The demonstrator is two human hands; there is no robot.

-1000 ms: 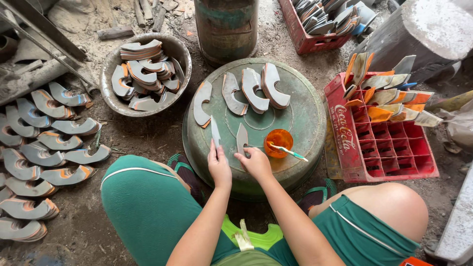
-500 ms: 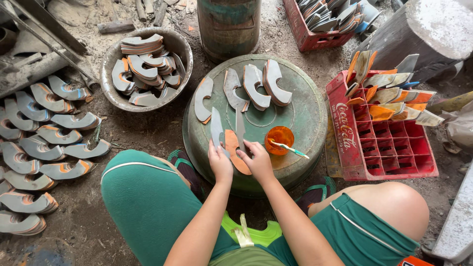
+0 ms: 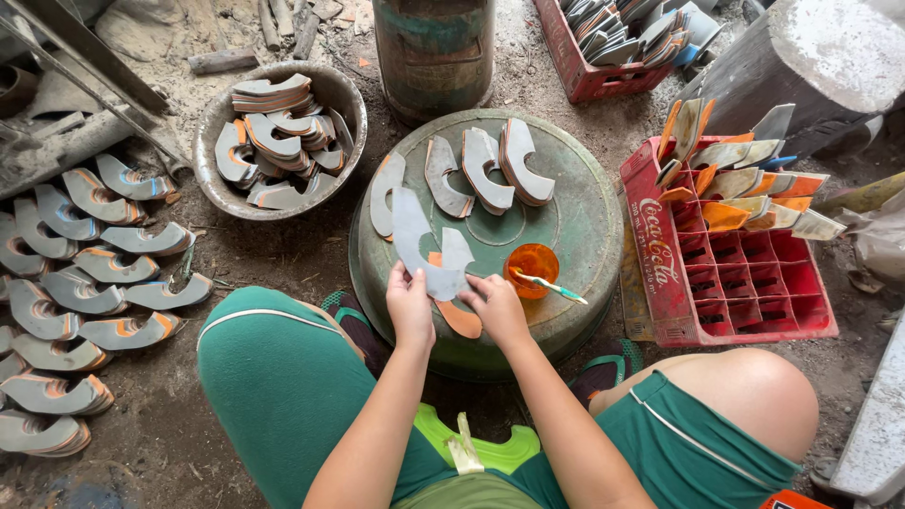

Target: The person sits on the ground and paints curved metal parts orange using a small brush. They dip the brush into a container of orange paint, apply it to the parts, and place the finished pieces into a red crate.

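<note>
Hands meet over the middle of the scene in the head view, the only view here. The left hand [image 3: 409, 306] and the right hand [image 3: 498, 306] both pinch the near edge of a grey curved piece [image 3: 424, 247], fingers closed narrow on it, and hold it flat just above an upturned green basin [image 3: 584, 226] that serves as a work table. An orange piece [image 3: 460, 319] lies partly under the grey one, and it shows below the right fingers; whether the two pieces already touch fully, I cannot tell.

Just beside the right hand stands a small orange cup [image 3: 533, 264] with a brush [image 3: 551, 286] resting across it. On the far part of the basin lie four more grey curved pieces [image 3: 476, 170], side by side.

To the left a round metal bowl [image 3: 212, 141] holds a heap of similar pieces, some with orange edges. Further left, on the dirt floor, many joined pieces [image 3: 90, 254] are spread in rows, grey with orange showing.

To the right a red crate [image 3: 731, 283] has loose orange and grey sheets only in its far compartments.

As a judgement, the work looks well along: the rows on the floor seem finished, while the four on the basin and the heap in the bowl appear still to wait.
</note>
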